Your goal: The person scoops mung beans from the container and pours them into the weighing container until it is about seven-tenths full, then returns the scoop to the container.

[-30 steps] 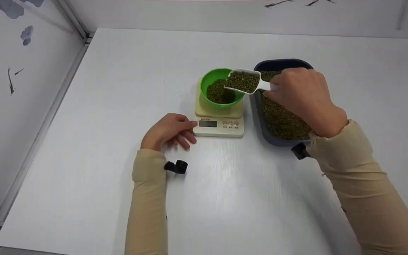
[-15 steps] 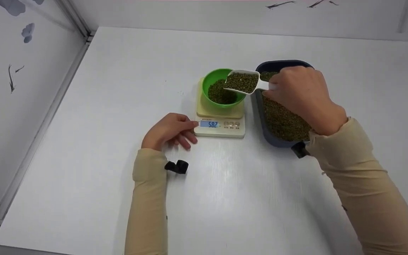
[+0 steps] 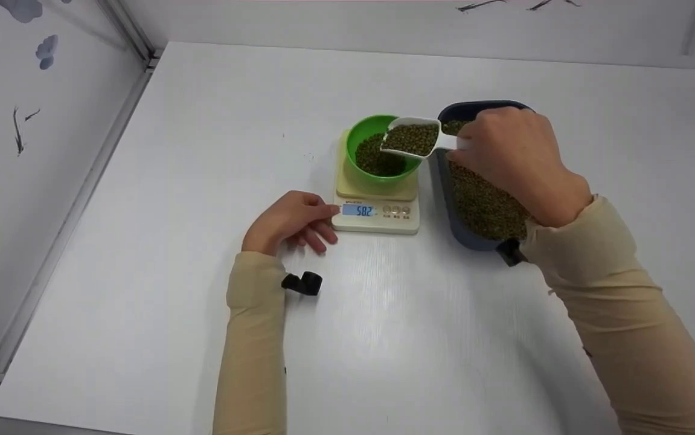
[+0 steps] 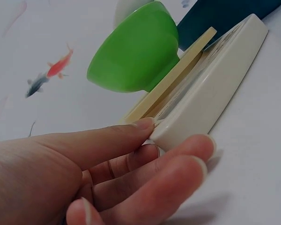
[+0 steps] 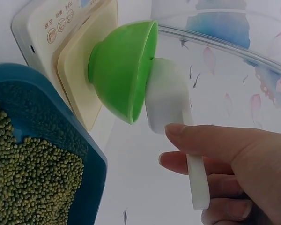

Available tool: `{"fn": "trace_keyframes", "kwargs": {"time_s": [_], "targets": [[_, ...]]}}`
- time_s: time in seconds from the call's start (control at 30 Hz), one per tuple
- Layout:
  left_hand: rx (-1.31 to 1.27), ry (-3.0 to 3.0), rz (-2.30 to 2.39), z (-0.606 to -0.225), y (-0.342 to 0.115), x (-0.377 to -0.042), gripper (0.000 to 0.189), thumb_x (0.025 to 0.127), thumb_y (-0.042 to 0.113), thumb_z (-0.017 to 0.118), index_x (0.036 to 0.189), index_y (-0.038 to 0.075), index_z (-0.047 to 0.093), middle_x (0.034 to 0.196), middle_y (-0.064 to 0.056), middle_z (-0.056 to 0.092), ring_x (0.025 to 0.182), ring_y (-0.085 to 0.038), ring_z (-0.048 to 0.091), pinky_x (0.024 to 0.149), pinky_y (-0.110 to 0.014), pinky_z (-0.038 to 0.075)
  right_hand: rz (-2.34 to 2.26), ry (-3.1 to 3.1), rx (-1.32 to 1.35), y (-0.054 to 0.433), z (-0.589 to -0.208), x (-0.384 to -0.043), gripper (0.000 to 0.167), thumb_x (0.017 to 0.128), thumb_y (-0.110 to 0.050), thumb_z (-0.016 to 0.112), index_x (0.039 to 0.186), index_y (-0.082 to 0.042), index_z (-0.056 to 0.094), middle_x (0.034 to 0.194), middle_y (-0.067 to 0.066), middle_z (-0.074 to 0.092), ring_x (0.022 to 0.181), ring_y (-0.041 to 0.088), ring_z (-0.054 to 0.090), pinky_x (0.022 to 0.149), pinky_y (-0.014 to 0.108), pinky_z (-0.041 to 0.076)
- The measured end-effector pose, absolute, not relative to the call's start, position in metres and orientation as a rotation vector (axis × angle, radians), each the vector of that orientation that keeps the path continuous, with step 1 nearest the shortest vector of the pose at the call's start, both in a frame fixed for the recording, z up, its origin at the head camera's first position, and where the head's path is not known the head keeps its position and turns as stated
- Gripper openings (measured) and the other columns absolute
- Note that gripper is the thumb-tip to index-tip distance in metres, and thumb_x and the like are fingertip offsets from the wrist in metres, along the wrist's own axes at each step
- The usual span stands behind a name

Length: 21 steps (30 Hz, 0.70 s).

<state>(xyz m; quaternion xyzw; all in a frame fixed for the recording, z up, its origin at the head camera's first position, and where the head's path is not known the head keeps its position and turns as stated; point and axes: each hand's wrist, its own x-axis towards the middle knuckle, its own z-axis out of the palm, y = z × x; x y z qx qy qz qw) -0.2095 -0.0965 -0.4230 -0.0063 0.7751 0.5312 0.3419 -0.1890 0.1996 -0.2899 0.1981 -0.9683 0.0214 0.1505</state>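
Note:
My right hand pinches the handle of a white scoop, with the thumb on one side and fingers on the other. The scoop is loaded with green mung beans and hangs level over the right rim of a green bowl. More mung beans lie inside the bowl, which sits on the yellowish platform of a kitchen scale. The lit display reads 58.2. My left hand rests beside the scale, its thumb tip touching the front left edge, the other fingers loosely bent.
A dark blue tub, filled with mung beans, stands just right of the scale, partly under my right hand. White panels with painted motifs border the white table at the back and left. A few specks lie left of the bowl.
The scale's display was blank one second ago; it lit up with 58.2 by half a second ago and shows the same now. Both hands and the scoop stay nearly still.

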Motion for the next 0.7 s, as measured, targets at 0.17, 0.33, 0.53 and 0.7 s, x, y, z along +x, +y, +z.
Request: {"fn": "trace_keyframes", "kwargs": {"time_s": [0.17,0.33,0.53,0.7], "targets": [[-0.009,2.011,1.381,-0.4240,-0.0972,-0.2100,0.039,0.081,0.042,0.062,0.092,0.005,0.061,0.081,-0.013,0.068,0.066,-0.028,0.066,0.044,-0.022,0.041,0.069,-2.808,0.560,0.1992,-0.2873,-0.1890,0.035,0.077,-0.022,0.065,0.048,-0.014,0.046,0.049,0.000,0.038,0.047,0.019,0.037,0.040,0.034,0.033],[0.000,1.994,1.388,-0.4241,-0.0965,-0.2104,0.040,0.081,0.043,0.062,0.093,0.004,0.061,0.082,-0.013,0.068,0.067,-0.028,0.066,0.043,-0.021,0.040,0.050,-2.842,0.548,0.2024,-0.2842,-0.1878,0.034,0.079,-0.025,0.065,0.051,-0.013,0.049,0.047,0.000,0.040,0.046,0.020,0.038,0.041,0.034,0.032],[-0.004,2.005,1.385,-0.4239,-0.0964,-0.2101,0.040,0.081,0.043,0.062,0.093,0.005,0.061,0.081,-0.013,0.068,0.067,-0.028,0.066,0.043,-0.021,0.040,0.009,-2.887,0.521,0.2058,-0.2807,-0.1875,0.027,0.078,-0.029,0.067,0.059,-0.012,0.057,0.048,0.001,0.043,0.046,0.021,0.039,0.039,0.035,0.032],[0.005,2.007,1.383,-0.4245,-0.0954,-0.2097,0.038,0.082,0.042,0.061,0.092,0.005,0.061,0.081,-0.012,0.068,0.066,-0.027,0.066,0.043,-0.021,0.039,0.009,-2.876,0.526,0.2077,-0.2799,-0.1866,0.025,0.077,-0.027,0.067,0.059,-0.012,0.058,0.048,0.001,0.043,0.045,0.022,0.040,0.038,0.035,0.033]]}}
